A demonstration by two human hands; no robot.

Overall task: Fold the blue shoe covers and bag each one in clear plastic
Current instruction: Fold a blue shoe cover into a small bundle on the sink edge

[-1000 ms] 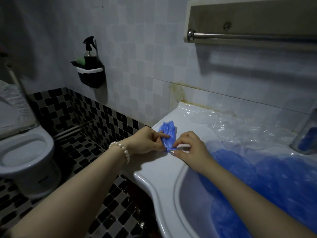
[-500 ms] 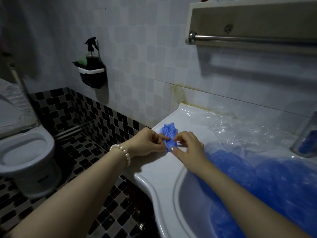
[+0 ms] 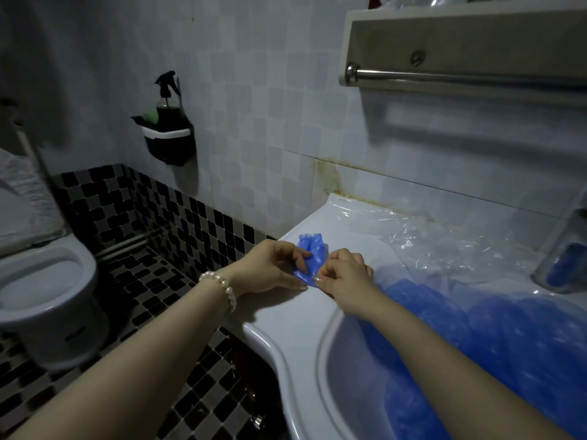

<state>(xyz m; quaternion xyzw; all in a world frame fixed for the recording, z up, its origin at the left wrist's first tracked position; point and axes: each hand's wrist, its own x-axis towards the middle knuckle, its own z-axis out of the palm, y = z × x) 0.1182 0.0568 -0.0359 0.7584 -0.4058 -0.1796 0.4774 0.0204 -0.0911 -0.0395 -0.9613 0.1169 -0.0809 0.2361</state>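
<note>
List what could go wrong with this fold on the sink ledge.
The shoe cover lies near the sink's left edge, so it may slip to the floor. Pinched only by the left hand and right hand, the thin plastic may spring open. Loose clear plastic could drift into the fold.

Dim, bluish bathroom light, soft overall

Towel bar point(image 3: 460, 78) throws a shadow on the wall below it; faint glare on the sink rim point(image 3: 279, 341) below; tile lines curve toward the frame edges.
</note>
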